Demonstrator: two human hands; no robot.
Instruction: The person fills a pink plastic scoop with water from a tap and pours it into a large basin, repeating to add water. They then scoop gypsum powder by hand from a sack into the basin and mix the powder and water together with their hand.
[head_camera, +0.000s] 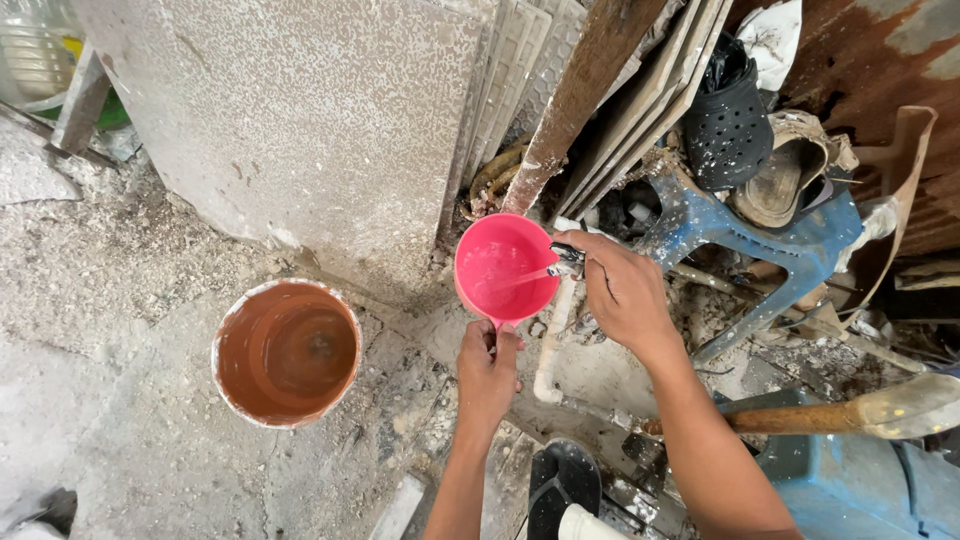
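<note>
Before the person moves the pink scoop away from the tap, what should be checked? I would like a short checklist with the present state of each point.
1. Left hand grips the handle of the pink scoop: ok.
2. Right hand is on the tap: ok.
3. Water stream lands inside the scoop: ok.
4. Tap shut off: not ok, water is running.
5. Scoop full enough: cannot tell; the water looks shallow.
6. Brown bucket stands upright and open beside it: ok.
</note>
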